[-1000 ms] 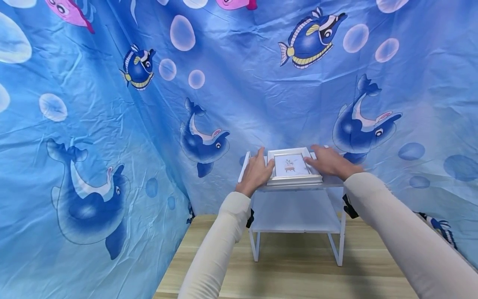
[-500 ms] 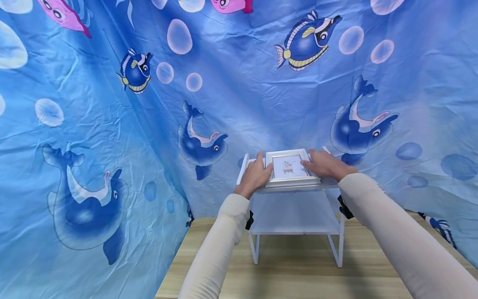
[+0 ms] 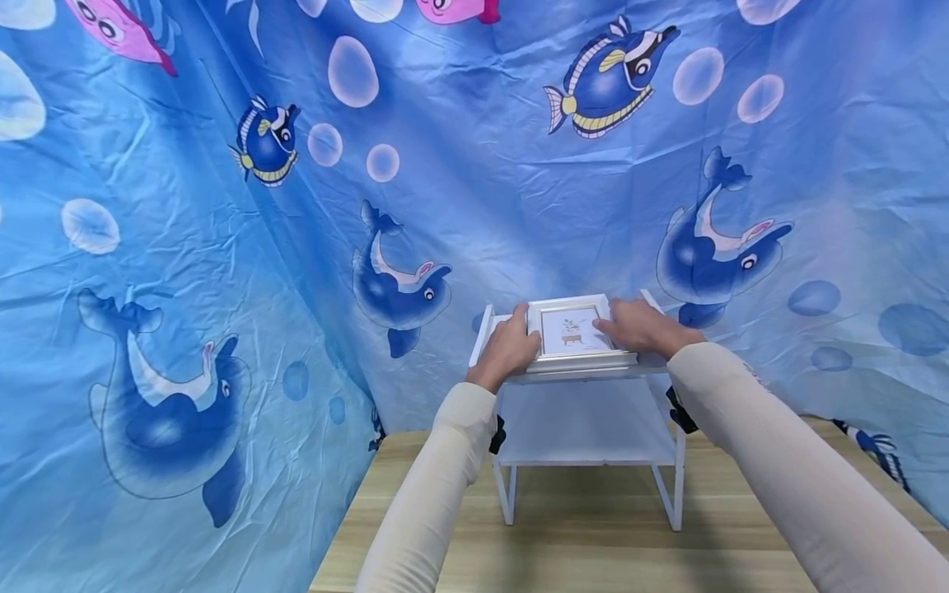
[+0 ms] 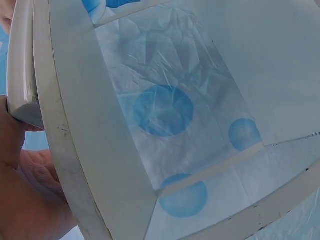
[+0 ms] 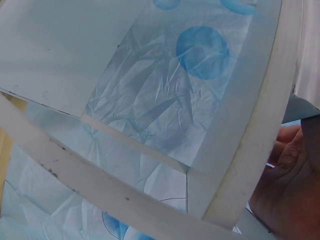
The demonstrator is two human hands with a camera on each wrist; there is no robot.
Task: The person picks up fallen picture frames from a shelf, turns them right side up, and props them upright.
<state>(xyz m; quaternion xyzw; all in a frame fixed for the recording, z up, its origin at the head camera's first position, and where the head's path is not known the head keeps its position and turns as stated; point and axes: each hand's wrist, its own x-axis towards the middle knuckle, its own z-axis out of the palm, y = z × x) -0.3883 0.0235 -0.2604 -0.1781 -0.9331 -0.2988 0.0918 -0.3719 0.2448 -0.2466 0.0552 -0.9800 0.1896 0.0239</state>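
Observation:
A white picture frame [image 3: 582, 361] with a silver inner edge lies face up on the top of a small white table, showing a print of a potted plant. My left hand [image 3: 508, 346] grips its left side, thumb at the inner border and fingers along the outer edge. At the opposite side, my right hand [image 3: 643, 324] holds it with the thumb over the front and the fingers bent down behind the edge. In the left wrist view, the frame's glossy side [image 4: 21, 70] meets the hand above the tabletop's edge. The right wrist view shows curled fingers [image 5: 289, 150] beneath the frame's corner.
The white table has a lower shelf [image 3: 586, 420] and a raised side rail [image 3: 482, 333] left of the frame. Behind hangs a blue sea-print curtain [image 3: 519, 165], close to the table's back. Pale wood flooring [image 3: 578, 552] lies underneath.
The right hand's fingers have drawn in from spread to bent around the frame's right edge. The left hand has closed in on the left edge. The frame stays almost in place.

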